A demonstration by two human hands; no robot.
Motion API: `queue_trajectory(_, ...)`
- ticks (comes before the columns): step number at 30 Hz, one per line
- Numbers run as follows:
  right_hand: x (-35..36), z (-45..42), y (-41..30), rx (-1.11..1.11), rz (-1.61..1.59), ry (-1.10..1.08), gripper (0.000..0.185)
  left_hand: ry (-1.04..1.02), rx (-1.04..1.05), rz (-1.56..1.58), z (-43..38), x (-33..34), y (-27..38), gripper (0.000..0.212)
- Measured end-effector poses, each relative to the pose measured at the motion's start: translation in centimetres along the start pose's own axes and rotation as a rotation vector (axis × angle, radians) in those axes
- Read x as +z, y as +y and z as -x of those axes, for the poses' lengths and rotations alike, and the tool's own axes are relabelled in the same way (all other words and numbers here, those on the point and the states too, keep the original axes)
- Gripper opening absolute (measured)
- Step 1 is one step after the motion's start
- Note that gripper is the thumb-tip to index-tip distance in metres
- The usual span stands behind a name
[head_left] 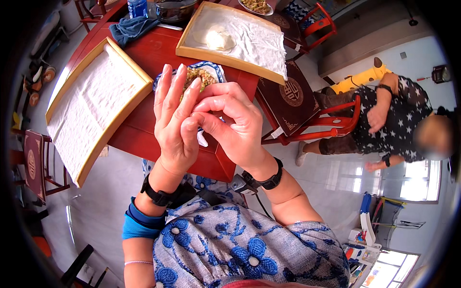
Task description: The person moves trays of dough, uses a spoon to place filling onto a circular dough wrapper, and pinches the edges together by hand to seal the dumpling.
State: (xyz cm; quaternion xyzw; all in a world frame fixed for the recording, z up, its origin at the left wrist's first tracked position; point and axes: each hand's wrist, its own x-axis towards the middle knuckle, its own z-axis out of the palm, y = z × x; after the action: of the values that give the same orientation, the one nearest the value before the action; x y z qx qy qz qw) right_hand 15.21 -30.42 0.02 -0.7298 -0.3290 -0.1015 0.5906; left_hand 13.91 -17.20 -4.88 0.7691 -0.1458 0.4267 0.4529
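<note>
My left hand (176, 126) is raised over the table's near corner, its long fingers upright and apart. Against its thumb and index finger rest the curled fingers and thumb of my right hand (237, 126). Whether anything small sits between the right fingertips is hidden. Partly covered behind both hands is a blue-and-white plate (218, 69) of chopped filling (203, 76). Beyond it, a pale stack of what look like dough wrappers (219, 38) lies on the white cloth of a wooden tray (230, 62). A second cloth-lined wooden tray (134, 69) stands to the left.
The red wooden table (162, 43) also bears a blue cloth (131, 29), a glass bowl (174, 10) and a blue-labelled bottle (137, 8). Another plate of food (257, 6) is at the far side. A chair (288, 97) stands right, a person (392, 115) beyond it.
</note>
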Motion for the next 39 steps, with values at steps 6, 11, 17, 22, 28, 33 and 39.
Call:
queue_trajectory(6, 1.4, 0.6, 0.7, 0.168, -0.639, -0.083, 0.068, 0.179, 0.031, 0.094, 0.1, 0.2, 0.0, 0.058)
queue_trajectory(11, 3.2, 1.9, 1.0, 0.016, -0.498, 0.085, 0.062, 0.253, -0.178, 0.337, -0.3, 0.1, 0.9, 0.068)
queue_trajectory(17, 2.2, 1.2, 0.3, -0.009, -0.241, 0.058, 0.032, 0.202, -0.091, 0.216, 0.0, -0.4, 0.6, 0.067)
queue_trajectory(22, 2.0, 1.3, 0.6, -0.138, -0.17, 0.042, 0.028, 0.202, 0.014, 0.171, -0.1, -0.2, 0.4, 0.065)
queue_trajectory(28, 2.4, 1.4, 0.3, -0.077, -0.375, 0.129, 0.047, 0.243, 0.119, 0.17, -0.4, -0.2, 0.0, 0.068)
queue_trajectory(33, 3.4, 1.8, -0.4, 0.29, -0.674, -0.065, 0.049, 0.212, 0.098, 0.114, -0.1, -0.1, 0.5, 0.069)
queue_trajectory(39, 3.4, 1.2, -0.8, 0.171, -0.382, 0.032, 0.042, 0.142, 0.042, 0.024, -0.3, -0.1, 1.0, 0.064)
